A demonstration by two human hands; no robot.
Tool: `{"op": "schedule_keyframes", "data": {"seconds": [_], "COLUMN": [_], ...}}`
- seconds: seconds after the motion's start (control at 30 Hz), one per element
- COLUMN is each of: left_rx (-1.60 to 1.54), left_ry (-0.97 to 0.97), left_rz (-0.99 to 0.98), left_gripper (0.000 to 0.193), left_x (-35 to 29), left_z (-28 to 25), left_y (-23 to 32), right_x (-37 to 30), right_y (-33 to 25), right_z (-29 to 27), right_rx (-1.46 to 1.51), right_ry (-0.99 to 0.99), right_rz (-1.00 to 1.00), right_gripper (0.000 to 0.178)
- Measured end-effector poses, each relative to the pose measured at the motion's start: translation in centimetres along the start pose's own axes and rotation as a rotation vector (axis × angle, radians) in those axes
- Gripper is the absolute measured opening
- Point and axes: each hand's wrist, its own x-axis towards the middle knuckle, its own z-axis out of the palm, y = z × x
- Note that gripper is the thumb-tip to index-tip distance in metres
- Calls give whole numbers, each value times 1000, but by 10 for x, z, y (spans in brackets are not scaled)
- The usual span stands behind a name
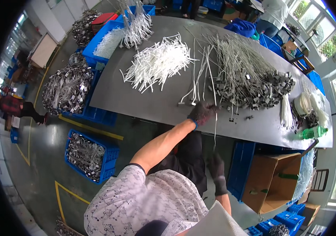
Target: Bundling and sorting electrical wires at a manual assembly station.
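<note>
Left hand [202,113]: gloved, pinching a pale cable [215,128].
Right hand [216,167]: gloved, apart from left, nearer; grip cannot be told.
Cable position: across near edge of table [117,92].

Cannot read any text, label, brand, number or sign. At 9 o'clock, toward the rim, shows faint dark marks on a small white rectangular sheet [15,122], too small and blurred to make out. At 3 o'clock, on the smooth grey tabletop [136,105], cannot make out lettering on a translucent green plastic bottle [313,133]. At 4 o'clock, shows dark green patches on an open brown cardboard box [257,175], but cannot tell whether printed. At 7 o'clock, cannot resolve letters in the grey motifs of a white patterned fabric shirt [115,190].
</note>
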Motion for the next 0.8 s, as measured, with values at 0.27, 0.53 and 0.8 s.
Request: {"op": "schedule_keyframes", "data": {"seconds": [0.27, 0.53, 0.8], "left_rx": [5, 52, 987], "left_ry": [-6, -42, -82], "left_rz": [272, 154, 265], "left_gripper": [29, 24, 32], "left_x": [-55, -19, 57], "left_z": [22, -5, -91], "left_y": [-24, -38, -35], "right_x": [135, 157, 216], "right_y": [-92, -89, -25], "right_z": [16, -2, -117], "right_rx": [456, 419, -488], "right_ry": [430, 284, 817], "right_rz": [-207, -15, 76], "right_gripper": [21, 23, 53]}}
